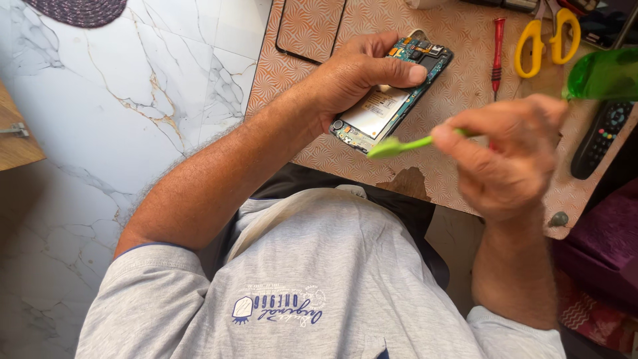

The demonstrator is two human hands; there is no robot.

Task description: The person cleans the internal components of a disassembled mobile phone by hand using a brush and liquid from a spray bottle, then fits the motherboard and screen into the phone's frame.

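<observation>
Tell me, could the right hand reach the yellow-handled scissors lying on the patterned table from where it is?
Probably yes: the yellow-handled scissors lie uncovered just beyond the right hand, with nothing between them. But that hand already grips a green brush, so it would likely need to put that down first.

The patterned table carries scissors, a screwdriver (red-handled) and a remote.

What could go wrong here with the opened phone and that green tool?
The left hand holds the opened phone above the table, not resting on it, so it might slip and drop. The right hand brings the green tool to the phone's lower end, where exposed circuit parts could be scraped. The right hand looks blurred, so aim may be imprecise.
</observation>
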